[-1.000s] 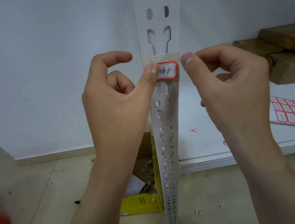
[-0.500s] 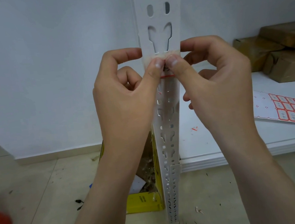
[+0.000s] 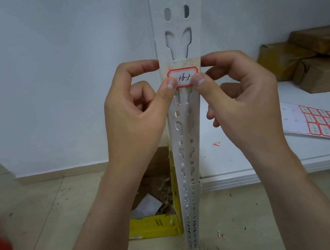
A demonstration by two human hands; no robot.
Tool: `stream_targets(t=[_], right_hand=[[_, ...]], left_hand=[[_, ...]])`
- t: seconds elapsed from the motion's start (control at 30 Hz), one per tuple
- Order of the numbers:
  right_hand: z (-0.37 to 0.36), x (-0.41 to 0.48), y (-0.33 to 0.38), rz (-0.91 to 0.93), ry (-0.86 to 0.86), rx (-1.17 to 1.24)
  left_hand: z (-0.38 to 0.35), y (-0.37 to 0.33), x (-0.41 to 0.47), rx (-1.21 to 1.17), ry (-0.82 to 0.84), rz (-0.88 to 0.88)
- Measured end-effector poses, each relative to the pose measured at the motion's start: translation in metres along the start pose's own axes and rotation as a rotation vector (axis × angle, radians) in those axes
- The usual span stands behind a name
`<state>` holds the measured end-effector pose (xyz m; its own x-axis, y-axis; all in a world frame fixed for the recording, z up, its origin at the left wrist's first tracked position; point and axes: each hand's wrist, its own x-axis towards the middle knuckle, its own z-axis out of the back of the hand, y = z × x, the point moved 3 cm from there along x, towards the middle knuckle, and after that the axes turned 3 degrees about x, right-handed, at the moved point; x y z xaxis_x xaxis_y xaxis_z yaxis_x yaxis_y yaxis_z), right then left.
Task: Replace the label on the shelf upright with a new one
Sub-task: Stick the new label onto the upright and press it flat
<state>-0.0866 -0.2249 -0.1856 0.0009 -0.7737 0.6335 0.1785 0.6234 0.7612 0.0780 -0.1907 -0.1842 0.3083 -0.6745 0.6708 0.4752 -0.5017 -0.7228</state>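
The red-bordered label (image 3: 184,77), marked 16-3, sits on the shelf upright (image 3: 176,17) right between the thumbs! The left hand (image 3: 135,116) and right hand (image 3: 241,101) each pinch the upright, thumb pressing a lower label corner. Nearly done, I'd judge; only smoothing remains.

The left hand (image 3: 136,120) and right hand (image 3: 243,103) flank the upright (image 3: 186,134) at the label (image 3: 183,77) — only the strip between the thumbs is bare. A yellow box (image 3: 153,226) blocks the floor just left of the upright's foot. To the right the shelf (image 3: 238,157) is free, with a sticker sheet (image 3: 326,121) and brown parcels (image 3: 317,65) farther off.
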Motion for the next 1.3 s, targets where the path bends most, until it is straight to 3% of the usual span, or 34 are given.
stream_targets(t=[0.77,1.1,1.3], right_hand=[[-0.003,0.001,-0.007,0.019,0.020,0.043],[-0.009,0.003,0.002,-0.018,-0.069,0.119],[-0.011,0.003,0.009,-0.029,-0.079,0.040]], left_hand=[[0.000,0.004,0.002,0.050,0.016,-0.013],[-0.004,-0.002,0.005,-0.014,-0.039,0.029],[-0.008,-0.003,0.005,-0.010,-0.079,0.038]])
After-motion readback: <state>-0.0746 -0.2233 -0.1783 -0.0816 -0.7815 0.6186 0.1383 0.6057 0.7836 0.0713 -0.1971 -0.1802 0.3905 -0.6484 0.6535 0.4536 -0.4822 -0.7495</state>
